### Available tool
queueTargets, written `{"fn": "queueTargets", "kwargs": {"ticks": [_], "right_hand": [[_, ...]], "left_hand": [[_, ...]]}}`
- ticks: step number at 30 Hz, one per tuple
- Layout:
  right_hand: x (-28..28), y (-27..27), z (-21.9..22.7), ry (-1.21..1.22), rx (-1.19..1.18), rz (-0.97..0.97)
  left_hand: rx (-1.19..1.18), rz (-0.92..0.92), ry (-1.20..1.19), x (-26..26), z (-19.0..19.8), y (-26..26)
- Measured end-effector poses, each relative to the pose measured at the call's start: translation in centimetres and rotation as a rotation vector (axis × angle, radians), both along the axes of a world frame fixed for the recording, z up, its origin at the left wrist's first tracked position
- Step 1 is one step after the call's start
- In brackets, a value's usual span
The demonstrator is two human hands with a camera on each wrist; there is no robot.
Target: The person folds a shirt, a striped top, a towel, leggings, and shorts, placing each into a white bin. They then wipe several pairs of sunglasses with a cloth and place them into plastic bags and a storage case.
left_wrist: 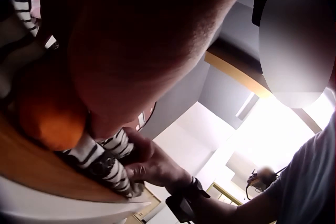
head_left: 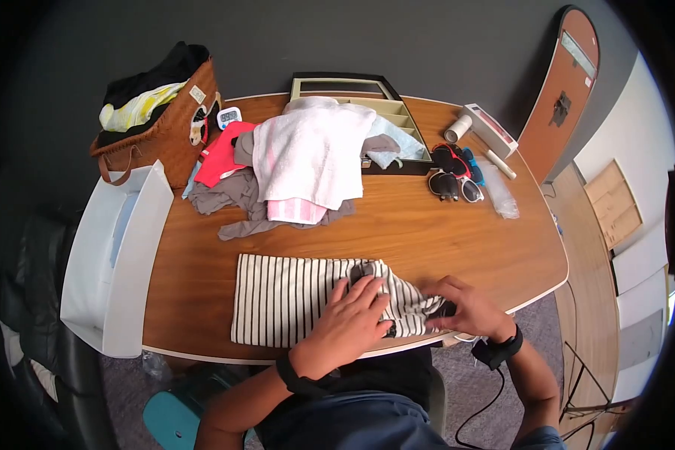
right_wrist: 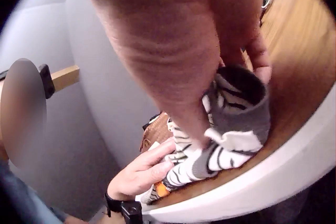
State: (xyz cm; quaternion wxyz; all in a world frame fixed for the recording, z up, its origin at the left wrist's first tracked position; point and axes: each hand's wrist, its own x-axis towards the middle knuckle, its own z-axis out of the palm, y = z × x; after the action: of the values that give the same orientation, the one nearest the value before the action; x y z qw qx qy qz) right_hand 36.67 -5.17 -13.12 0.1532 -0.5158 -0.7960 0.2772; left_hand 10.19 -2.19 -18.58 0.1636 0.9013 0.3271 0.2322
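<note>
A black-and-white striped cloth (head_left: 277, 300) lies near the table's front edge, its left part flat and its right part bunched. My left hand (head_left: 349, 322) rests on it with fingers spread. At the bunched right end, my right hand (head_left: 469, 307) grips the fabric between thumb and fingers. In the right wrist view, a grey band (right_wrist: 244, 116) forms an open loop at the striped cloth's end, with my right hand's thumb and fingers on either side. The left wrist view shows my right hand (left_wrist: 155, 166) at the bunched stripes (left_wrist: 86, 153).
A clothes pile (head_left: 315, 150) lies at the back centre, before a compartment box (head_left: 397, 112). Sunglasses (head_left: 444, 185) and a clear plastic bag (head_left: 500, 196) lie at the right. A white bin (head_left: 131, 277) and a brown basket (head_left: 157, 142) stand at the left.
</note>
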Motion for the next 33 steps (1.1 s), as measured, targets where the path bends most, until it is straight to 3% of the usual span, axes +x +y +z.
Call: {"fn": "queueTargets", "kwargs": {"ticks": [2,6,8,13,14,18,22,24,28,32,33], "right_hand": [[0.3,-0.3,-0.4,-0.005,-0.074,-0.051],[1.0,-0.3,-2.4,0.064,0.002,-0.156],[1.6,-0.7,-3.5,0.328,-0.013,-0.229],[4.1,-0.7,-4.0,0.472,-0.312,-0.265],[4.6,-0.6,-3.7,0.473,-0.314,-0.259],[6.8,-0.3,-0.6,0.668,-0.317,-0.525],[7.5,1.1,3.4,0.674,-0.228,-0.535],[5.6,2.1,5.6,0.693,-0.23,-0.484],[-2.7,4.4,8.0,0.529,-0.267,-0.166],[-10.1,5.9,6.3,0.439,-0.383,0.08],[-11.1,6.2,3.9,0.513,-0.376,0.221]], "left_hand": [[-0.018,-0.024,0.017,0.0,-0.3,0.0],[-0.034,-0.028,0.06,-0.4,-0.3,-0.2],[-0.01,-0.035,0.057,-0.3,-0.7,-0.2],[-0.033,-0.069,0.049,0.0,-0.5,-0.4],[-0.033,-0.063,0.05,-0.1,-0.3,-0.4],[-0.069,-0.078,-0.032,-1.7,1.4,-0.8],[-0.066,-0.009,-0.104,-5.4,1.7,-0.6],[-0.096,0.063,-0.146,-6.9,1.5,-0.8],[-0.226,0.163,-0.271,-8.6,0.7,-0.9],[-0.266,0.227,-0.316,-9.6,0.3,-0.5],[-0.262,0.234,-0.317,-9.9,-0.1,-0.4]]}}
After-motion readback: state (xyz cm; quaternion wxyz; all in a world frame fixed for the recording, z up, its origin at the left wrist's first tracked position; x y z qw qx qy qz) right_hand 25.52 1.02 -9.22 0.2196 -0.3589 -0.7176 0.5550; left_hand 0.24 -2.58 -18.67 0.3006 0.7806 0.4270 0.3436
